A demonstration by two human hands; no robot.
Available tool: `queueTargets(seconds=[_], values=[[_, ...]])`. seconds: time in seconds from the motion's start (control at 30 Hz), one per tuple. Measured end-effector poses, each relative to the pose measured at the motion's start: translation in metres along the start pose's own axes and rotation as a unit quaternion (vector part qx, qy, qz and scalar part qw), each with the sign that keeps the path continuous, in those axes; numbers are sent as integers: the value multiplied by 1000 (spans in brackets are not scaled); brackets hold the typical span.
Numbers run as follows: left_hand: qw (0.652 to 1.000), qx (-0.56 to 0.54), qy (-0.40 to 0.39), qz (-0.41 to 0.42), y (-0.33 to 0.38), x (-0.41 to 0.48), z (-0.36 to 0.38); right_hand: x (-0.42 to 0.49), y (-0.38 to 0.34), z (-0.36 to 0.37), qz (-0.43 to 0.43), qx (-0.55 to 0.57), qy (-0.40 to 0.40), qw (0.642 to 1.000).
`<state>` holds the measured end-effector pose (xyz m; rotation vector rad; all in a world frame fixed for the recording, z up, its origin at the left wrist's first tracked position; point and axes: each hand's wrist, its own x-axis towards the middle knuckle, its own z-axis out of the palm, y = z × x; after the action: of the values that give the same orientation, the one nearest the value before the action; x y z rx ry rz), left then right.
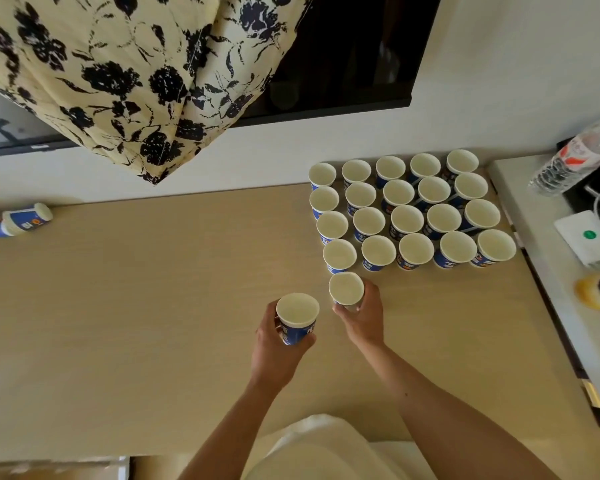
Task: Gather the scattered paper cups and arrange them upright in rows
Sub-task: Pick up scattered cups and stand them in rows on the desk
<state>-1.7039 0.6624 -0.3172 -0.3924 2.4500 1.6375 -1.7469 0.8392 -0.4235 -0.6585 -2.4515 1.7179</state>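
Paper cups [407,219] are set upright in four rows of five at the far right of the tabletop [153,306], rims touching or nearly so. One more cup [346,288] is held just in front of the nearest row's left end by the right hand [361,317], whose fingers [373,294] are curled round its wall; whether its base touches the tabletop cannot be told. A second upright cup [297,318] is gripped beside it by the left hand [274,344], the fingers [276,322] wrapped round its blue side. A stack of cups [14,220] is seen lying on its side at the far left edge, well apart. A plastic bottle [575,157] lies on the white ledge to the right.
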Motion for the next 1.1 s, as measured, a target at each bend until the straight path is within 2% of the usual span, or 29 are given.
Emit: queueTargets(seconds=[0.4,0.47,0.57,0.63,0.7,0.77,0.97,1.1], values=[[1000,20,-20,2,5,-6,5,-14,12,-17,1,-34,-25,999],[999,26,-30,11,12,-6,11,-23,12,-30,24,-7,-19,1000],[997,38,-51,35,24,-2,26,-26,-2,-55,112,157,-100,976],[995,48,-71,55,32,1,39,-24,-13,-75,108,229,-173,952],[990,63,-94,80,42,2,54,-22,-24,-93,83,247,-245,934],[985,80,-110,105,52,3,67,-19,-33,-104,52,223,-274,934],[966,125,-152,168,70,0,93,-12,-31,-124,23,220,-194,956],[962,161,-154,157,66,0,89,-3,-20,-125,24,183,-95,978]])
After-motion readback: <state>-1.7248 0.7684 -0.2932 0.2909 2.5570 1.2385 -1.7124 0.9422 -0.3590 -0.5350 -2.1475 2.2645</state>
